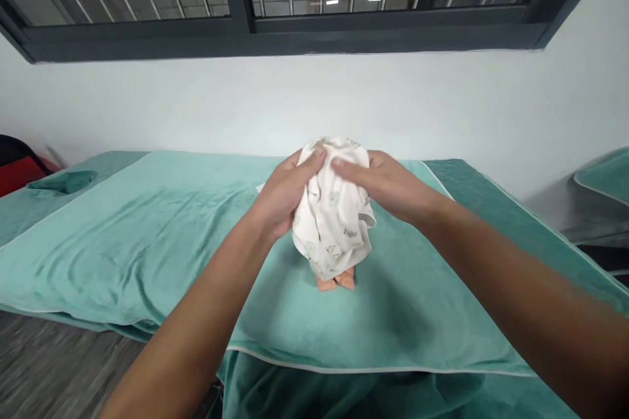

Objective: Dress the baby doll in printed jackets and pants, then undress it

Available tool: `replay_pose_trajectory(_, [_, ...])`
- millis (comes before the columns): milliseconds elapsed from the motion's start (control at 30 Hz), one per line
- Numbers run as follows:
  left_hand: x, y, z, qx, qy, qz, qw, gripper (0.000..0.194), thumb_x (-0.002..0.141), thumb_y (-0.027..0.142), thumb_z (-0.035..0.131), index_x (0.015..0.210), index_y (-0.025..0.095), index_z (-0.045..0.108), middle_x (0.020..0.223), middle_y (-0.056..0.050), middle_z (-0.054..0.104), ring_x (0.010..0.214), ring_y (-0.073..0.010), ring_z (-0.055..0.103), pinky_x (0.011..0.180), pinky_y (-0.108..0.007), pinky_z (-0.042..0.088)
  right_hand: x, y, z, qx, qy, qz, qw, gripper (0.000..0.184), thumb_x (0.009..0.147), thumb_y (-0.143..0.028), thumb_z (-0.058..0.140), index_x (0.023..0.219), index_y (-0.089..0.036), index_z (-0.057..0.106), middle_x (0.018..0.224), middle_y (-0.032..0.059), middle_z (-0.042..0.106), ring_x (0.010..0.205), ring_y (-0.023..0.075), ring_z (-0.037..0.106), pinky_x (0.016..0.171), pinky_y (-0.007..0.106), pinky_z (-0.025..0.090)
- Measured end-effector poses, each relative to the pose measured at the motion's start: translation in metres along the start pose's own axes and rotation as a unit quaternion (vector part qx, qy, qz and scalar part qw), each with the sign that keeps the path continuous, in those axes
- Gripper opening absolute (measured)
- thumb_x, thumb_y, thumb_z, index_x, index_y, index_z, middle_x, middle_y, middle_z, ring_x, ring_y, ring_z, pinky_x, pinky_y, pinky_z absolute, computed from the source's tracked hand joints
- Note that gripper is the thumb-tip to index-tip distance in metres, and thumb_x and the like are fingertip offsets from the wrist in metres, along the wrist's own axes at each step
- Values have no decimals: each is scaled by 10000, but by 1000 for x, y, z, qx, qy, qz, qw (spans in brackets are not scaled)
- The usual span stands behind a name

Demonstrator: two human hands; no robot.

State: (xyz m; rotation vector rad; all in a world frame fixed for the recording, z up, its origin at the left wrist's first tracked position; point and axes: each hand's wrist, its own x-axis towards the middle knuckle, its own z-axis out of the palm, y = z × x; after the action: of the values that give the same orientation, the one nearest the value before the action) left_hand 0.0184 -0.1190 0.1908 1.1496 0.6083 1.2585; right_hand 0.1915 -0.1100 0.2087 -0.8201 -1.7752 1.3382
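Both my hands grip a bunched white baby garment (334,209) with a small grey-green print. My left hand (287,190) is closed on its left side, and my right hand (388,183) is closed on its upper right, the two thumbs pressed on top of the cloth. Below the hanging hem, the small feet of a doll (344,279) poke out, toes toward me. The rest of the doll is hidden behind the garment and my hands.
Teal towels or sheets (132,236) with white piping cover the bed-like surface. A white wall (314,105) and a dark-framed window (393,33) stand behind it. A red and black item (19,173) sits at far left, and a teal-covered edge (607,173) juts in at right.
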Motion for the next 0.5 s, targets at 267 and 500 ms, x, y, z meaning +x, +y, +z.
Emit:
replay_pose_trajectory(267, [-2, 2, -9, 116, -101, -51, 987, 522, 645, 321, 904, 1111, 157, 736, 1017, -127, 762, 1024, -371, 709, 876, -485, 585, 10, 1, -4, 85, 139, -42, 986, 545, 824, -737, 610, 1024, -232, 656, 831, 61, 689, 850, 243, 681, 700, 360, 570])
replay_pose_trajectory(500, [11, -7, -14, -6, 24, 38, 999, 386, 726, 361, 838, 1050, 178, 733, 976, -78, 767, 1072, -332, 708, 934, -436, 583, -4, 3, -9, -18, -77, 44, 996, 386, 724, -506, 833, 923, -191, 733, 850, 41, 718, 803, 219, 683, 675, 324, 556])
